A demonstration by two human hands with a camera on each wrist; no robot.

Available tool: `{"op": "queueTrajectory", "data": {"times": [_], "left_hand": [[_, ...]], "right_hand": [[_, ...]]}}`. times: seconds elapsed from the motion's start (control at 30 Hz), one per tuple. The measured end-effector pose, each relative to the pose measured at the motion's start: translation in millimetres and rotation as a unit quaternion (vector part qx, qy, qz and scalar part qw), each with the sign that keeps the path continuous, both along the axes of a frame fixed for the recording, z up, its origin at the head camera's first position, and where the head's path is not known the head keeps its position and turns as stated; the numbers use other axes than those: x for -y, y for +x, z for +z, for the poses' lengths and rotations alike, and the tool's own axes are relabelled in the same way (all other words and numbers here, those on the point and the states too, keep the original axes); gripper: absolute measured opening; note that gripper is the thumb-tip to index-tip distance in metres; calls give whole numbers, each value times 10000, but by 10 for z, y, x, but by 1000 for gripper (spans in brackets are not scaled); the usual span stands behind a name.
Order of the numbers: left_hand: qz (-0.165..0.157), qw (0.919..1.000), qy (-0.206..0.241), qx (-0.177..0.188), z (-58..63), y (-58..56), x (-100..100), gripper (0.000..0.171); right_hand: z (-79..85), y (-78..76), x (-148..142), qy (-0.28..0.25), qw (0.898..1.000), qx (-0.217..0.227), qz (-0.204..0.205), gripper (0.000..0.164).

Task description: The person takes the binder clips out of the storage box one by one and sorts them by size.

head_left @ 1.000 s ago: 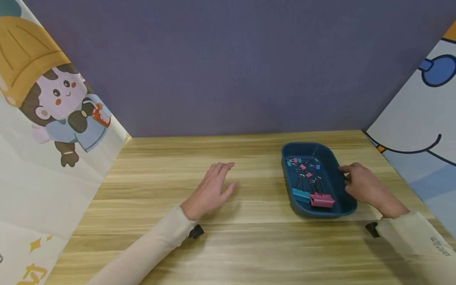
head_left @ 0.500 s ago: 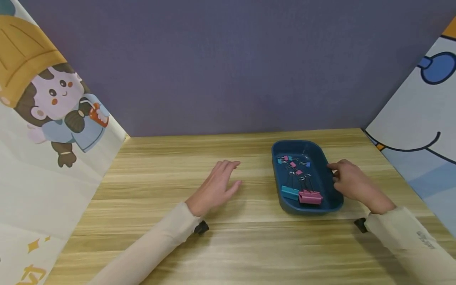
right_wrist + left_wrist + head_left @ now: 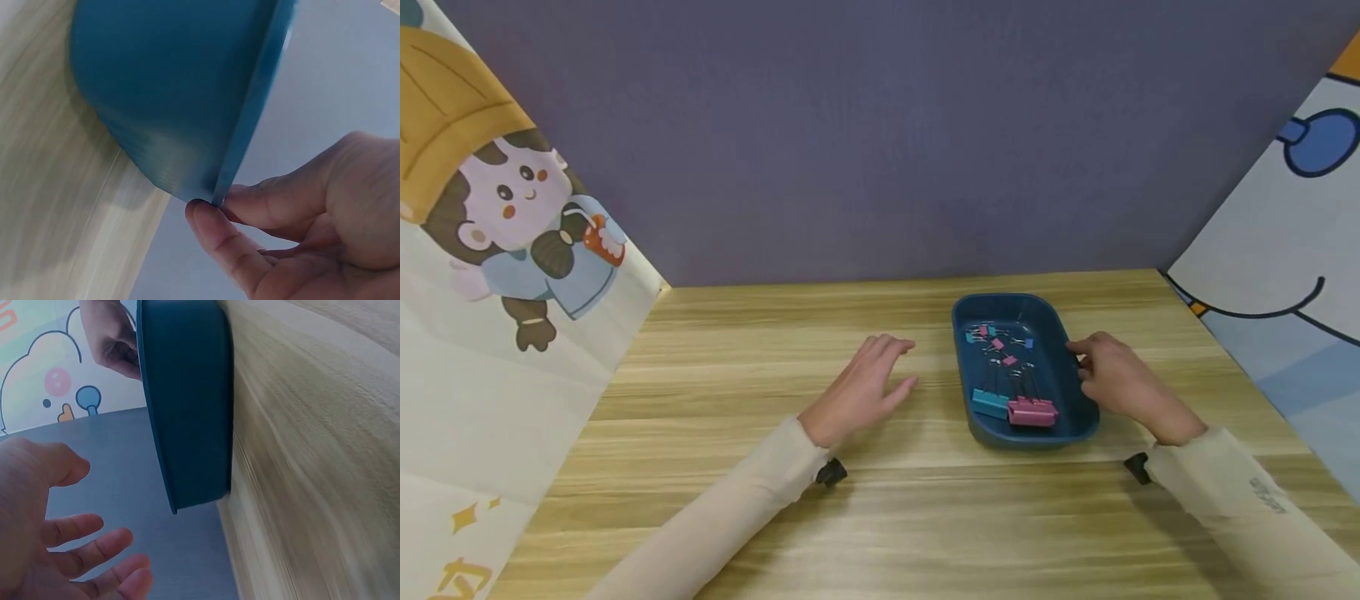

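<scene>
A dark blue plastic tray (image 3: 1067, 408) stands on the wooden table, right of the middle. Inside lie a large teal binder clip (image 3: 990, 403), a large pink binder clip (image 3: 1032, 412) and several small coloured ones toward the back. My right hand (image 3: 1123, 383) pinches the tray's right rim between thumb and finger; the right wrist view shows the tray wall (image 3: 162, 94) meeting those fingertips (image 3: 212, 225). To the tray's left, my left hand (image 3: 861, 390) hovers apart from it, fingers relaxed and holding nothing. In the left wrist view its fingers (image 3: 94, 553) are spread beside the tray.
A purple-grey panel (image 3: 880, 150) rises at the table's back edge. Printed cartoon walls stand on the left (image 3: 550, 242) and right (image 3: 1300, 333). Bare wood of the table (image 3: 760, 350) shows around the tray.
The tray has slid left across the table with my right hand on its rim, its clips riding along. My left hand has shifted slightly right, and the gap between it and the tray has narrowed.
</scene>
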State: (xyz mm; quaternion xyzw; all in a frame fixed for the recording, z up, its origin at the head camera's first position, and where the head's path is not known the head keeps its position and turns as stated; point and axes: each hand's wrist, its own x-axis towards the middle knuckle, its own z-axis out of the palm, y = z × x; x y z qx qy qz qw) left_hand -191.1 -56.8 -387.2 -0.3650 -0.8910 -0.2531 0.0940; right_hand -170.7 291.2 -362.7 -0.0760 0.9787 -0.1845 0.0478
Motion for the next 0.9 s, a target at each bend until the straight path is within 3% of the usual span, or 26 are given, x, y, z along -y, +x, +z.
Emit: {"op": "queueTrajectory", "data": {"times": [0.5,0.9], "left_hand": [[-517,9985,-179,57,41,-73,-144,42],[-1057,9932,-415,263,116,-84,-389,39]], "right_hand": [[17,-64,190,-65,9999,12,122,45],[33,-107,314,-83,9998,112,150,45]]}}
